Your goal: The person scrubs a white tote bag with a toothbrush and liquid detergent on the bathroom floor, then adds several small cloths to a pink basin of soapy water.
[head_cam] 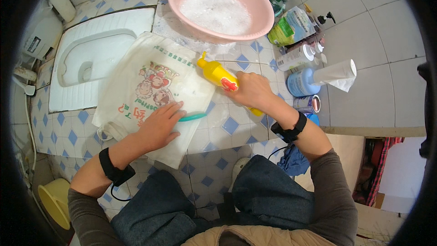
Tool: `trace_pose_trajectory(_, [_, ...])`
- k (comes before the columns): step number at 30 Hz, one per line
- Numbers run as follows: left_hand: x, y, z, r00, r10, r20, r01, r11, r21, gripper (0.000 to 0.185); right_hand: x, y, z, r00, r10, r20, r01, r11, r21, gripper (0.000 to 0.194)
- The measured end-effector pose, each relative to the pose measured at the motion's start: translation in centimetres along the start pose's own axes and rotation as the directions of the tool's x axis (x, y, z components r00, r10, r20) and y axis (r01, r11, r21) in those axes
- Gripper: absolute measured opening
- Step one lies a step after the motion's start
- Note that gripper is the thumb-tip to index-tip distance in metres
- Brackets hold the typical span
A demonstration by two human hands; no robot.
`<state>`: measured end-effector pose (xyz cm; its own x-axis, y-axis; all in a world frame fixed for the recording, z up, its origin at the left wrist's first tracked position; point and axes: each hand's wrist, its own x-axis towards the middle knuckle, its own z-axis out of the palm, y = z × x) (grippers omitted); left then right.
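Note:
A cream fabric drawstring bag [186,85], printed with cartoon figures and writing, lies flat on the tiled ledge. Its lower edge hangs over the front. My left hand [160,126] rests palm down on the bag, thumb spread apart from the fingers. From beside its index finger sticks out a teal plastic handle [193,117]; the rest is hidden, so whether I grip it cannot be told. My right hand [252,89] is closed around a yellow squeeze bottle [215,71], tilted with its nozzle toward the bag and the bottle's base showing below my hand.
A pink basin [263,24] of suds stands behind the bag on wet tiles. A white squat toilet [68,95] is at left. Along the right wall stand a green refill pouch [285,29], a white bottle [295,58] and a blue bottle [300,83]. A yellow bucket [51,194] sits lower left.

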<state>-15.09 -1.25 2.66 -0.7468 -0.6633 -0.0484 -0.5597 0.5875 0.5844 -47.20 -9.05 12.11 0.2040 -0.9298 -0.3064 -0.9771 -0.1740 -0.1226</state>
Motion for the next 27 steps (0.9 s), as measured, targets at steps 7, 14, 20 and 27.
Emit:
trace_pose_trajectory(7, [0.0, 0.0, 0.1, 1.0, 0.002, -0.005, -0.002, 1.0, 0.016, 0.07, 0.8, -1.5, -0.2, 0.999, -0.03, -0.014, 0.03, 1.0, 0.001, 0.061])
trace_pose_trajectory(14, [0.0, -0.1, 0.0, 1.0, 0.015, -0.012, -0.015, 1.0, 0.006, 0.068, 0.2, 1.4, 1.3, 0.996, -0.051, -0.077, 0.069, 0.964, 0.255, 0.062])
trace_pose_trajectory(20, [0.0, 0.0, -0.1, 1.0, -0.006, -0.01, 0.005, 1.0, -0.021, 0.069, -2.6, 6.1, 3.1, 0.97, -0.005, -0.242, 0.194, 0.614, 0.765, 0.043])
trace_pose_trajectory(27, [0.3, 0.1, -0.3, 1.0, -0.006, 0.026, 0.005, 1.0, 0.008, 0.071, -2.5, 12.7, 3.6, 0.88, 0.266, -0.392, 0.26, 0.421, 0.869, 0.04])
